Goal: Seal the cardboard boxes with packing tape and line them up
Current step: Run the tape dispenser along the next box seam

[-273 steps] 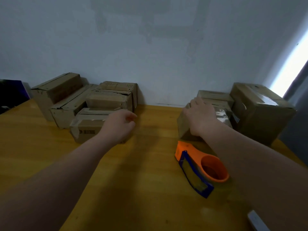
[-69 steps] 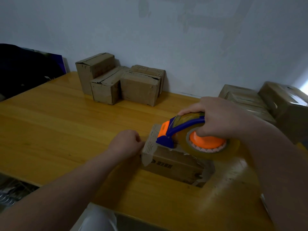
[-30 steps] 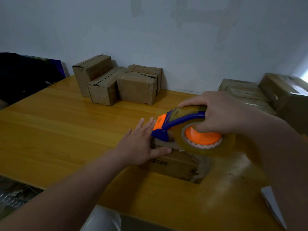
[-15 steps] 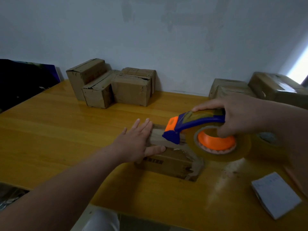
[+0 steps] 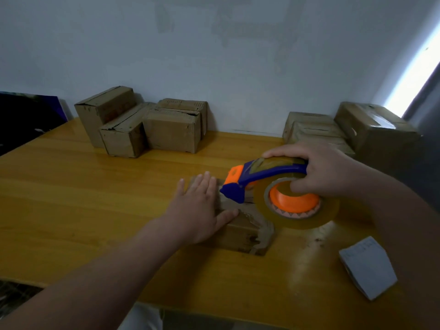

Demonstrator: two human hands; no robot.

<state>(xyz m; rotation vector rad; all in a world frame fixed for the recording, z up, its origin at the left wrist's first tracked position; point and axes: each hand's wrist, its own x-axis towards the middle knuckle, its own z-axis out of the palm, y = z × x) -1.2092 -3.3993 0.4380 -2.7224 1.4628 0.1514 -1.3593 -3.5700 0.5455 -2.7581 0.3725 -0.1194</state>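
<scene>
A glossy, honey-yellow wooden table (image 5: 71, 186) meets a pale painted wall (image 5: 214, 67). At far left, matte, dented cardboard boxes (image 5: 142, 125) cluster against the wall. Mid-table the left hand (image 5: 197, 210) lies flat, fingers straight and spread, pressing the top of a small rectangular box (image 5: 240, 232) with ragged tape at its corner. Just above it the right hand (image 5: 326, 172) curls round the blue-and-orange plastic tape dispenser (image 5: 262, 182), its clear roll (image 5: 297, 217) on an orange hub. More boxes (image 5: 316, 129), 1 shiny with tape, stand far right; a white folded paper (image 5: 366, 265) lies nearer.
</scene>
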